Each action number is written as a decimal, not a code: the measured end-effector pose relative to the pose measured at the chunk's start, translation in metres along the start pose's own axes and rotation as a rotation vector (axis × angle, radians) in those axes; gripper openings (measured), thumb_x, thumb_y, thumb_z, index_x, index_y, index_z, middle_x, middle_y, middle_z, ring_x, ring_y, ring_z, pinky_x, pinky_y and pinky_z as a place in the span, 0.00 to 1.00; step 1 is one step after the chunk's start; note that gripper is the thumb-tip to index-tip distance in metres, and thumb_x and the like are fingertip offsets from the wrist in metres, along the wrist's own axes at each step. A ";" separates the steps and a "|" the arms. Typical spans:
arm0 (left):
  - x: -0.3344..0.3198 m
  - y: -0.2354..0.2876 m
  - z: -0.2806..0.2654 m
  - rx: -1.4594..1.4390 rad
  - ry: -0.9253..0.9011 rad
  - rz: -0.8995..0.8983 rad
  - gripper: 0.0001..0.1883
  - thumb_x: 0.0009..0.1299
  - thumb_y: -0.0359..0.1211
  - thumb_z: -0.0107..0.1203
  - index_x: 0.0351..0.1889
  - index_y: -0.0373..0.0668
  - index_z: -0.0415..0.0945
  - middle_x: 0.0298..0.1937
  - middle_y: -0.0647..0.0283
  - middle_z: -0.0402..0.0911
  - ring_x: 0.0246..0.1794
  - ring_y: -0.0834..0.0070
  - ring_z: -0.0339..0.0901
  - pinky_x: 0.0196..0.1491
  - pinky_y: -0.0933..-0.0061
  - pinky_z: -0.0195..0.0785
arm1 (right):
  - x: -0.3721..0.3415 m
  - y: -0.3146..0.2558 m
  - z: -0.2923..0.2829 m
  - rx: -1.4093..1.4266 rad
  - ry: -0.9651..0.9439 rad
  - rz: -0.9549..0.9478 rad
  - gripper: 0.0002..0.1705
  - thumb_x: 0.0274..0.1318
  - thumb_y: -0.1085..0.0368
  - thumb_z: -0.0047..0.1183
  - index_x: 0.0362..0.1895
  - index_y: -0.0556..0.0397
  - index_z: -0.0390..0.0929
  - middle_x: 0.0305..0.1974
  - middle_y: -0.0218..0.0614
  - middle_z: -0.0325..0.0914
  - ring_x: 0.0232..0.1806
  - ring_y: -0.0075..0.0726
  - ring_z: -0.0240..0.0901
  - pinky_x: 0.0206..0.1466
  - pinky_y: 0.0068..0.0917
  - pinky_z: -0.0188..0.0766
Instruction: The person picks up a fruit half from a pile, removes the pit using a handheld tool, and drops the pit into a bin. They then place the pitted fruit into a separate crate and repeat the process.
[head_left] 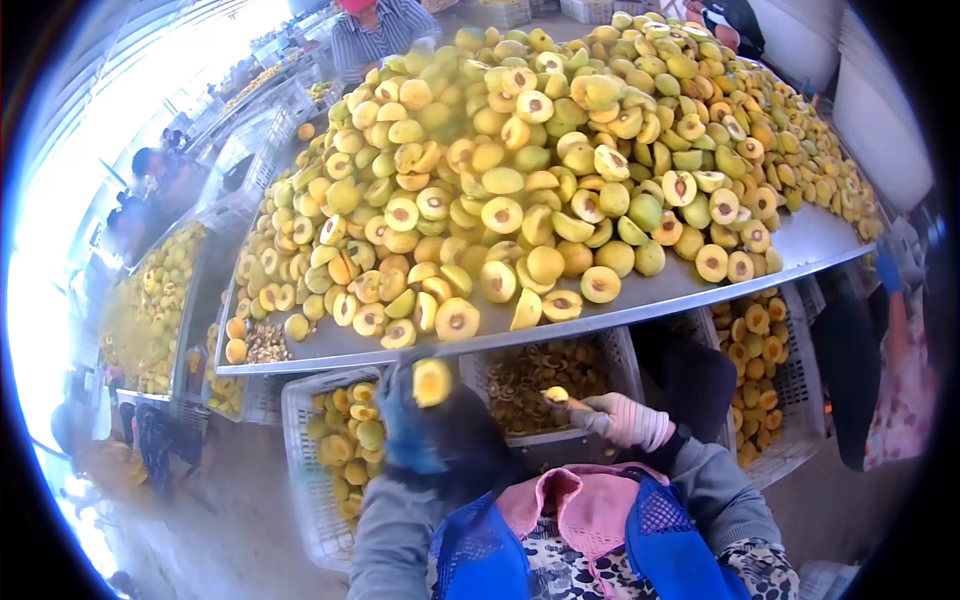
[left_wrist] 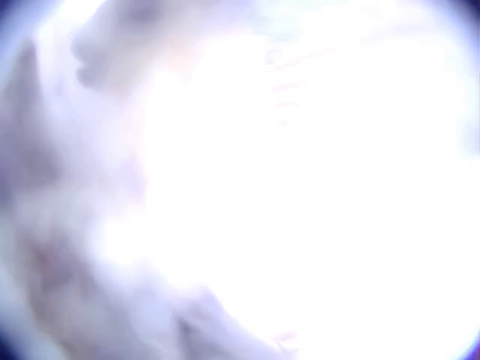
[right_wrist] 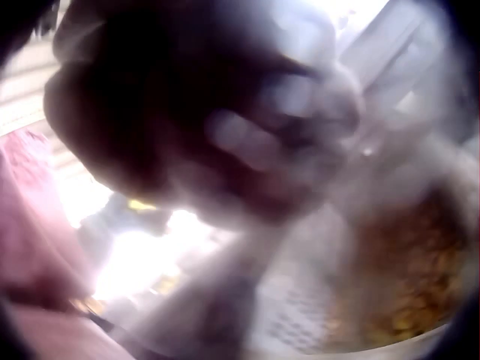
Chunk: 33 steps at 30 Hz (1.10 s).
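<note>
My left hand (head_left: 412, 425), in a blue glove, holds up a yellow peach half (head_left: 432, 382) just below the table's front edge, its cut face toward the head camera. To the right, my right hand (head_left: 625, 420) in a pale knit glove grips a short tool (head_left: 577, 404) with a yellow bit of fruit (head_left: 555, 394) at its tip. Both hands are over a crate of pits and scraps (head_left: 530, 380). The right wrist view shows the curled right hand (right_wrist: 202, 112) dark and blurred; the left wrist view is washed out by glare.
A metal table (head_left: 600, 312) bears a large heap of halved peaches (head_left: 500, 180). Crates of peach halves stand below it at left (head_left: 300, 440) and right (head_left: 800, 400). Another person (head_left: 385, 35) is across the table, and a sleeved arm (head_left: 890, 290) shows at right.
</note>
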<state>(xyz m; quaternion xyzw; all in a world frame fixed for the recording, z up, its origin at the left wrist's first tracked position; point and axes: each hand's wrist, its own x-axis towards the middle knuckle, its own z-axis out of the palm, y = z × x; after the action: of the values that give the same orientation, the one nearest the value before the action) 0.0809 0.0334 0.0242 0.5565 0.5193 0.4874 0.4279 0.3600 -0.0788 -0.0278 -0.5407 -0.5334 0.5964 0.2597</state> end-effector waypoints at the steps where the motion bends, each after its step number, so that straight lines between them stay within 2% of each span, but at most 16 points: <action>1: 0.009 -0.015 -0.035 -0.193 0.120 -0.371 0.21 0.59 0.36 0.69 0.47 0.38 0.79 0.44 0.54 0.83 0.39 0.59 0.82 0.41 0.62 0.76 | 0.006 0.008 -0.004 -0.404 -0.012 0.165 0.30 0.64 0.42 0.48 0.54 0.55 0.77 0.34 0.41 0.83 0.35 0.45 0.80 0.42 0.38 0.74; 2: 0.011 -0.029 -0.058 0.216 0.177 -0.110 0.22 0.58 0.37 0.69 0.48 0.38 0.79 0.45 0.53 0.82 0.42 0.56 0.81 0.45 0.60 0.74 | 0.013 0.013 -0.009 -0.818 -0.024 0.329 0.29 0.64 0.41 0.47 0.53 0.53 0.77 0.38 0.46 0.85 0.41 0.48 0.82 0.46 0.39 0.75; 4: 0.018 -0.049 -0.080 1.023 0.259 0.430 0.23 0.57 0.39 0.70 0.48 0.39 0.79 0.48 0.50 0.81 0.46 0.52 0.78 0.52 0.56 0.71 | 0.018 0.023 -0.014 -0.793 0.020 0.343 0.30 0.63 0.41 0.46 0.54 0.53 0.76 0.40 0.50 0.84 0.44 0.53 0.81 0.48 0.42 0.74; 5: 0.029 -0.053 -0.069 0.942 0.286 0.430 0.24 0.58 0.41 0.70 0.49 0.39 0.78 0.49 0.50 0.81 0.52 0.53 0.76 0.56 0.55 0.68 | 0.018 0.027 -0.014 -0.781 0.042 0.357 0.31 0.63 0.40 0.46 0.54 0.53 0.75 0.41 0.51 0.83 0.45 0.56 0.80 0.48 0.44 0.74; 7: 0.062 -0.050 -0.032 0.872 0.120 0.674 0.27 0.58 0.43 0.68 0.53 0.40 0.77 0.48 0.52 0.81 0.52 0.53 0.77 0.56 0.55 0.69 | 0.020 0.023 -0.013 -0.775 0.073 0.298 0.30 0.63 0.41 0.46 0.55 0.52 0.75 0.41 0.51 0.83 0.45 0.56 0.80 0.49 0.44 0.74; 12: 0.128 0.006 0.047 1.231 -0.753 0.278 0.32 0.56 0.37 0.65 0.61 0.42 0.73 0.48 0.50 0.82 0.52 0.52 0.78 0.53 0.54 0.71 | 0.021 0.037 -0.009 -0.736 0.088 0.150 0.30 0.64 0.40 0.48 0.54 0.52 0.77 0.37 0.55 0.82 0.42 0.60 0.80 0.46 0.45 0.75; 14: 0.137 0.005 0.058 1.331 -0.885 0.288 0.32 0.56 0.38 0.63 0.61 0.43 0.74 0.48 0.51 0.82 0.52 0.52 0.78 0.53 0.54 0.71 | 0.022 0.037 -0.006 -0.714 0.105 0.137 0.30 0.64 0.40 0.48 0.55 0.51 0.77 0.38 0.55 0.82 0.42 0.60 0.79 0.46 0.45 0.75; 15: 0.140 0.003 0.060 1.383 -0.948 0.295 0.32 0.56 0.39 0.62 0.61 0.43 0.74 0.49 0.51 0.82 0.52 0.52 0.78 0.53 0.54 0.71 | 0.023 0.036 -0.006 -0.711 0.107 0.164 0.28 0.62 0.43 0.49 0.58 0.46 0.75 0.40 0.51 0.83 0.44 0.57 0.80 0.48 0.45 0.74; 18: 0.147 -0.012 0.053 1.304 -0.889 0.288 0.31 0.58 0.39 0.61 0.62 0.44 0.73 0.48 0.48 0.81 0.47 0.51 0.80 0.51 0.54 0.72 | 0.019 0.010 -0.008 -0.632 0.107 0.230 0.29 0.62 0.44 0.50 0.60 0.47 0.74 0.38 0.51 0.83 0.41 0.57 0.80 0.45 0.45 0.75; 21: 0.129 -0.003 0.037 0.955 -0.506 0.167 0.28 0.56 0.37 0.62 0.57 0.44 0.74 0.45 0.54 0.84 0.43 0.56 0.83 0.43 0.56 0.75 | 0.010 -0.003 -0.013 -0.510 0.306 -0.015 0.30 0.62 0.46 0.52 0.63 0.48 0.72 0.37 0.52 0.83 0.40 0.58 0.81 0.43 0.43 0.76; 24: 0.101 0.025 0.034 0.090 -0.255 -0.361 0.28 0.57 0.33 0.64 0.57 0.42 0.73 0.46 0.53 0.83 0.39 0.58 0.82 0.35 0.64 0.76 | 0.012 -0.031 -0.007 -0.309 0.481 -0.253 0.31 0.63 0.48 0.53 0.65 0.49 0.70 0.37 0.54 0.82 0.42 0.59 0.81 0.44 0.41 0.76; 25: 0.096 0.005 0.034 -0.196 -0.239 -0.283 0.28 0.60 0.32 0.65 0.58 0.38 0.70 0.47 0.54 0.81 0.38 0.64 0.81 0.32 0.71 0.76 | 0.010 -0.049 -0.004 -0.202 0.464 -0.261 0.32 0.63 0.48 0.54 0.66 0.50 0.69 0.38 0.55 0.82 0.43 0.60 0.80 0.43 0.41 0.75; 27: 0.087 -0.020 0.037 -0.012 -0.311 0.146 0.29 0.60 0.31 0.67 0.59 0.36 0.69 0.49 0.52 0.80 0.38 0.62 0.80 0.35 0.69 0.76 | 0.013 -0.069 0.006 -0.169 0.465 -0.340 0.32 0.64 0.47 0.53 0.65 0.51 0.69 0.38 0.56 0.82 0.42 0.61 0.80 0.42 0.42 0.75; 30: 0.058 -0.027 0.063 0.091 -0.189 0.655 0.27 0.60 0.26 0.68 0.56 0.32 0.70 0.48 0.48 0.78 0.43 0.57 0.79 0.43 0.65 0.77 | 0.016 -0.076 0.015 -0.217 0.496 -0.361 0.32 0.65 0.45 0.51 0.64 0.53 0.70 0.34 0.56 0.81 0.37 0.63 0.79 0.37 0.45 0.74; 32: 0.035 0.000 0.073 0.044 -0.237 0.456 0.25 0.61 0.25 0.67 0.55 0.32 0.71 0.48 0.47 0.78 0.47 0.55 0.79 0.46 0.64 0.77 | 0.015 -0.077 0.015 -0.259 0.515 -0.332 0.31 0.66 0.46 0.50 0.64 0.53 0.70 0.32 0.56 0.80 0.35 0.64 0.78 0.35 0.46 0.73; 33: 0.036 -0.011 0.074 0.257 -0.283 0.514 0.22 0.65 0.27 0.64 0.56 0.32 0.70 0.47 0.50 0.77 0.50 0.60 0.78 0.48 0.63 0.76 | 0.018 -0.068 0.016 -0.244 0.544 -0.389 0.31 0.66 0.46 0.49 0.65 0.53 0.69 0.29 0.57 0.79 0.33 0.64 0.77 0.33 0.47 0.71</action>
<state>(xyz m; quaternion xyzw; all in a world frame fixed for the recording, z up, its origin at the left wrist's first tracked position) 0.1514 0.0725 0.0055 0.7811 0.3543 0.4280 0.2849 0.3221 -0.0484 0.0259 -0.5951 -0.6049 0.3019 0.4345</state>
